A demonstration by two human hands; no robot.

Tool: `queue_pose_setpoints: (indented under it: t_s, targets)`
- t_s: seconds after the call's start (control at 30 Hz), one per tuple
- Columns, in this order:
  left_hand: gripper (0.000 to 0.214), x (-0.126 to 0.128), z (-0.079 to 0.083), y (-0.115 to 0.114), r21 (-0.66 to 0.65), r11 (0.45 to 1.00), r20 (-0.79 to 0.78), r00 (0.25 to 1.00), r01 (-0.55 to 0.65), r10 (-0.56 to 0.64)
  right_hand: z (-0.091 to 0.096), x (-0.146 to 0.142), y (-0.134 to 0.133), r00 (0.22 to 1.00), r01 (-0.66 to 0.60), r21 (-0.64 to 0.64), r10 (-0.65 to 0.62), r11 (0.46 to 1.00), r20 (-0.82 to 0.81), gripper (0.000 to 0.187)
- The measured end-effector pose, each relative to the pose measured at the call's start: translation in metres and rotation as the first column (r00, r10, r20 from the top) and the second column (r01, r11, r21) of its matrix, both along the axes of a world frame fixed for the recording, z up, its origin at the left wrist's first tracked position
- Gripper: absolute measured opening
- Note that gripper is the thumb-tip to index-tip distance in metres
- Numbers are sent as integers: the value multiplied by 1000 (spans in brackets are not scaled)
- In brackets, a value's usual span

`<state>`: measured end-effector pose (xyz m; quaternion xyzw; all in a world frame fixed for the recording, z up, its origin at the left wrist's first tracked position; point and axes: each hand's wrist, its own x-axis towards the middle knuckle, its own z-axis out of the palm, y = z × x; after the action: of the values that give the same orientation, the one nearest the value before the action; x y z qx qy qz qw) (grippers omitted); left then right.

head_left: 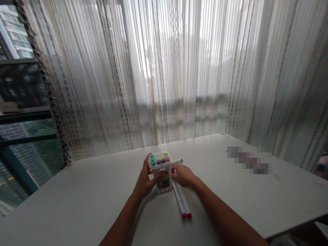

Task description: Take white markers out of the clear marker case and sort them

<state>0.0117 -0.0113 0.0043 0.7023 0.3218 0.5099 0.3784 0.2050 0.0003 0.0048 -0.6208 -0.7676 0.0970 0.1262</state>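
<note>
A clear plastic box (pixel 167 170) of markers is seen just below the middle of the frame, roughly upright; whether its base is resting on the white table (pixel 102 198) cannot be told. It is grasped by the left hand (pixel 145 182), with the thumb laid across the front and the fingers wrapped around the left side. The right hand (pixel 186 175) is placed against or just beside the right wall, its fingers curled; whether anything is pinched there is hidden.

The box can be judged light, with stiff, smooth walls that may be slippery and could be cracked by a drop or a hard squeeze. It is best held low around its side walls, so that the latch and rim are not strained and the coloured marker ends (pixel 153 163) at the top are not spilled by tipping. The loose markers are probably light, rigid and prone to rolling, and are best pinched at mid-barrel.

Two red-ended markers (pixel 179 199) are laid toward the lower middle, and a blue-ended marker (pixel 177 161) is partly covered behind the right hand. The table's far edge is bordered by the curtain (pixel 179 78); its near right edge is seen at lower right. More sideways room is offered by the tabletop at lower left.
</note>
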Motion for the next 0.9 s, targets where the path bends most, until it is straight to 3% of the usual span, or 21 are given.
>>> queue_pose_setpoints:
  t_s: [0.9]
  targets:
    - [85, 0, 0, 0, -14, 1000, -16, 1000, -6, 5, 2, -1, -1, 1000, 3, -12, -3, 1000, -4, 25]
